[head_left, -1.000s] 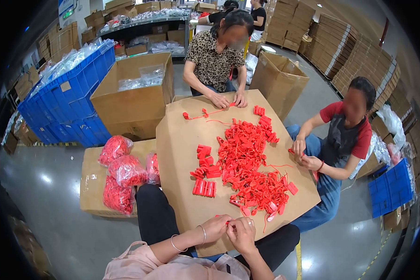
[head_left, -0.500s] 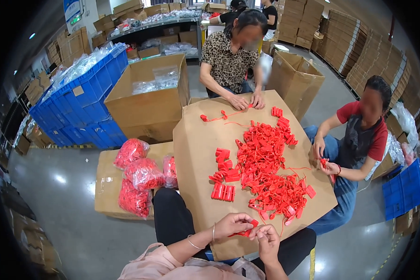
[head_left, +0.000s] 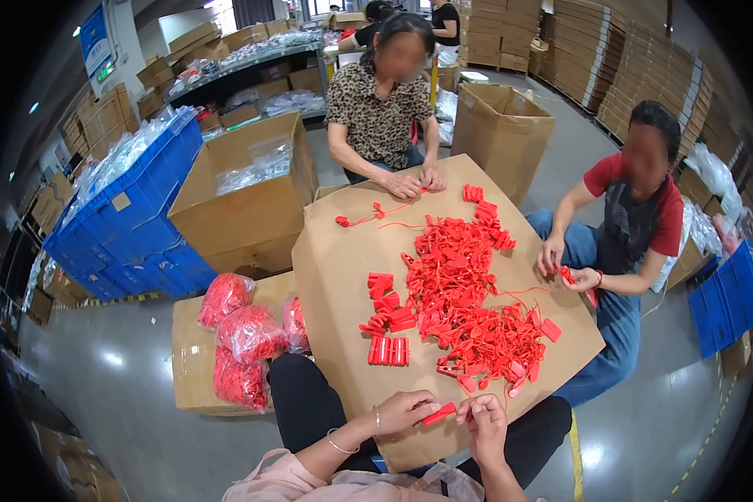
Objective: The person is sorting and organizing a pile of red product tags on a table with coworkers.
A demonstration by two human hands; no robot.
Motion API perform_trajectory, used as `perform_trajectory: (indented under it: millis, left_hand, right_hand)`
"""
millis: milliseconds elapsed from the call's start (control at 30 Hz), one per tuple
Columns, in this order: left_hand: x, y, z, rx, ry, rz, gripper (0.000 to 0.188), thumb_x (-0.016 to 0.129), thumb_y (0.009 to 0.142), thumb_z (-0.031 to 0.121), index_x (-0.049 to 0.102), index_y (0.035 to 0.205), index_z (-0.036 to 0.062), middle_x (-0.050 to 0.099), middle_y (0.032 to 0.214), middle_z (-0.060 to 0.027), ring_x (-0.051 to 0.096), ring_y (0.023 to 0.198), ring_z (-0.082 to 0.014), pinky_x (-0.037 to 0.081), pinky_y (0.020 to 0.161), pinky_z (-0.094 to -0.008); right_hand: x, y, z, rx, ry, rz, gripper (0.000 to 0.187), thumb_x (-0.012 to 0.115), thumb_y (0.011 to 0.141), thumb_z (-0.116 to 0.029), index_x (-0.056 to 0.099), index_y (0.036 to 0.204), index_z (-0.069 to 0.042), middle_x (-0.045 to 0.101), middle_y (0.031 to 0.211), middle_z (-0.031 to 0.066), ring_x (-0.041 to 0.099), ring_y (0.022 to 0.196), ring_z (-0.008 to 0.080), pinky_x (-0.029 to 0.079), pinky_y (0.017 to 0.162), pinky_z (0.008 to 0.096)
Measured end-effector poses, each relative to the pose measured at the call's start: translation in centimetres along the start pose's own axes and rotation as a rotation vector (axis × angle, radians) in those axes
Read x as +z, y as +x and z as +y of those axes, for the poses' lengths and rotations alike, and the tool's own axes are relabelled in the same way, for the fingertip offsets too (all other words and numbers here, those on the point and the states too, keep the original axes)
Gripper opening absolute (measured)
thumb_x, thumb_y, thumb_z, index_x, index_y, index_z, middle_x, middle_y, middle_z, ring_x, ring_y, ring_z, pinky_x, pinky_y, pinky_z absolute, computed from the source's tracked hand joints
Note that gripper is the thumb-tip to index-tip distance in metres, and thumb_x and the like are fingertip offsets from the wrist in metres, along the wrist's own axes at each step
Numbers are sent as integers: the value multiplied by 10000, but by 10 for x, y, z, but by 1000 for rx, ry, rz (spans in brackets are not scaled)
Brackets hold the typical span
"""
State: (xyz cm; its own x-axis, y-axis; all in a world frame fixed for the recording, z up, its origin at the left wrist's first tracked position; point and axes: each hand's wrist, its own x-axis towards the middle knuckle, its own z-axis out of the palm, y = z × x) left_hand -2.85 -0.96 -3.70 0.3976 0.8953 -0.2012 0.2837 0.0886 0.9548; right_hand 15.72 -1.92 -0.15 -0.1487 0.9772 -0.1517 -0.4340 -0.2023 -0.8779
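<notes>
Low over the near edge of the cardboard tabletop (head_left: 339, 276), my left hand (head_left: 400, 412) pinches a small flat red plastic piece (head_left: 439, 414) by one end. My right hand (head_left: 484, 421) is just right of that piece, thumb and fingers pressed together; whatever is between them is too small to make out. Beyond my hands lies a large heap of red plastic pieces with thin cords (head_left: 453, 284). Left of the heap, several red pieces are lined up in bundles (head_left: 388, 351).
Across the board a person in a leopard-print shirt (head_left: 376, 113) handles a red cord; at the right another in a red-sleeved shirt (head_left: 632, 209) holds a red piece. Bags of red pieces (head_left: 251, 333) rest on a carton at left. Blue crates (head_left: 134, 209) and open cartons (head_left: 243, 213) stand beyond.
My right hand has drawn slightly away from the red piece, opening a gap between my hands. The piece in my left hand now shows more fully. The whole view has shifted a little.
</notes>
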Motion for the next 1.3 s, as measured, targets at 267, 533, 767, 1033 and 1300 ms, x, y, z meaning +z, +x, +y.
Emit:
perform_trajectory:
  millis: [267,533,767,1033,1300]
  left_hand:
    - [-12,-6,-18,-119,-91,-1,208,597,846,219,583,792,18,571,639,-30,521,532,-71,417,510,-221]
    - [3,-11,-20,-359,-724,-77,168,549,872,171,569,812,15,555,655,-35,523,529,-82,449,518,-221]
    - [27,-9,-15,-322,-855,27,162,545,869,143,597,917,-2,596,780,-42,563,656,-106,474,598,-236]
    - [28,-16,-18,-311,-647,-170,194,571,862,155,611,959,-8,616,807,-44,560,684,-94,466,640,-225]
    - [27,-24,-16,-249,-489,-226,200,577,863,157,621,1008,26,621,864,-23,560,721,-79,456,679,-212]
  right_hand:
    - [-23,6,6,21,4,-3,62,397,911,-67,444,886,-37,565,809,99,541,699,134,449,670,245]
    - [-36,-9,28,-71,-504,-125,96,491,885,-72,517,957,-15,590,875,60,558,725,110,451,672,236]
    - [-24,-17,19,-85,-731,-502,144,541,846,-84,580,982,-52,589,881,77,577,723,151,466,648,273]
    - [-28,-12,18,227,-255,-470,131,436,916,-50,509,1006,13,601,878,72,600,791,122,482,686,233]
    - [-34,-13,26,232,-223,-411,140,455,913,-64,525,1009,11,610,878,70,600,795,119,478,725,236]
